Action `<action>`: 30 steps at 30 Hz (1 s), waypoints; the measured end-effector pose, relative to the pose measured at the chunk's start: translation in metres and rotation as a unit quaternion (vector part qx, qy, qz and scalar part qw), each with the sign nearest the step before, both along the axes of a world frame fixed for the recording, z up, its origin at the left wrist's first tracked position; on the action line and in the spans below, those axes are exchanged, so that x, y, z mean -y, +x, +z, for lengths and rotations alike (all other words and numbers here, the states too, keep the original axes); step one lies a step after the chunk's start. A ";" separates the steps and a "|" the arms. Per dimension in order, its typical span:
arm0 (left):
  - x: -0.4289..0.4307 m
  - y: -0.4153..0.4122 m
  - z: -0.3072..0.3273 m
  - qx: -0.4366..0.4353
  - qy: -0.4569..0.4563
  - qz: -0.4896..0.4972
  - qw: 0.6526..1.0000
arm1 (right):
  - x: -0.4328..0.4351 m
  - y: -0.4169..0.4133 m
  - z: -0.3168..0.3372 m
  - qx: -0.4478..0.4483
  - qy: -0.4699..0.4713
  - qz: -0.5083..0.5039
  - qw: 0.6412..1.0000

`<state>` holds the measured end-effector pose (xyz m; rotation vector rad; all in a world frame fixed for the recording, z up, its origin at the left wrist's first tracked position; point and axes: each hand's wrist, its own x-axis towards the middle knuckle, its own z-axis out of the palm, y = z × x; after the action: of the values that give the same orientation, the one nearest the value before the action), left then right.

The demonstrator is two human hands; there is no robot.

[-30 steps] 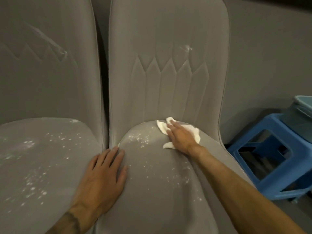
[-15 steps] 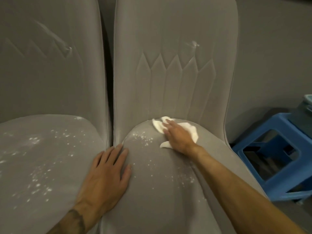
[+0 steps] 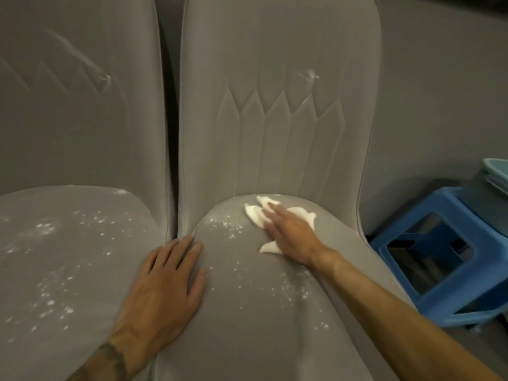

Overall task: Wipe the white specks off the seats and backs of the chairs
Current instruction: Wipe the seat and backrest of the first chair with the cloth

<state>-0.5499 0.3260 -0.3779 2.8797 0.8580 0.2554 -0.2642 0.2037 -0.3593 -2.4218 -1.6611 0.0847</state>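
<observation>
Fingers spread flat, the left hand [image 3: 162,287] presses palm-down on the near left edge of the right chair's seat [image 3: 247,312], gripping nothing. White specks [image 3: 288,287] dot that grey seat in loose scatters across the middle and in a denser patch [image 3: 225,228] nearer the back. Farther in, the right hand [image 3: 291,235] lies open, its fingers extended flat on a crumpled white cloth [image 3: 257,214] pressed to the seat where it meets the backrest. The backrest [image 3: 275,105] is grey with stitched pointed panels and one white smear [image 3: 310,75] high up. The left chair's seat [image 3: 68,257] carries many more specks. A blue stool [image 3: 439,265] stands just right of the chairs.
</observation>
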 end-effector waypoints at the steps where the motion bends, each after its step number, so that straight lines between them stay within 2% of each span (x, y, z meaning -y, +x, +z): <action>1: 0.000 0.000 0.000 0.001 0.000 -0.001 1.000 | 0.010 -0.001 -0.001 -0.004 0.002 0.015 1.000; 3: 0.001 0.001 0.000 0.006 0.001 -0.003 1.000 | 0.031 0.009 0.002 -0.027 -0.001 0.016 0.999; 5: 0.002 0.003 0.001 0.010 0.006 -0.003 1.000 | 0.045 0.028 0.005 -0.023 -0.006 -0.025 0.999; 8: 0.002 0.002 0.001 0.005 0.019 -0.003 1.000 | 0.025 0.039 0.011 -0.006 -0.011 -0.084 0.996; 12: 0.001 -0.001 -0.002 0.005 0.021 -0.008 1.000 | -0.015 0.002 0.006 -0.027 0.006 -0.044 0.999; 16: 0.000 0.000 -0.004 0.014 0.022 -0.010 1.000 | 0.011 -0.006 0.001 -0.049 0.010 0.028 0.998; 19: 0.002 0.003 -0.002 0.021 0.033 -0.012 0.999 | 0.026 0.022 0.003 -0.039 0.022 -0.025 0.999; 22: 0.003 0.002 -0.001 0.028 0.034 -0.005 0.999 | -0.005 0.023 0.007 -0.030 0.011 -0.092 0.995; 26: 0.001 -0.001 0.000 0.027 0.019 -0.012 0.999 | -0.040 -0.026 0.004 -0.007 0.011 0.029 0.999; 30: 0.002 0.002 -0.001 0.033 0.025 -0.010 0.999 | -0.008 -0.022 0.005 -0.051 0.021 0.058 0.997</action>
<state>-0.5481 0.3242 -0.3784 2.9058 0.8227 0.3712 -0.2865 0.2116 -0.3542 -2.2488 -1.7390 0.1860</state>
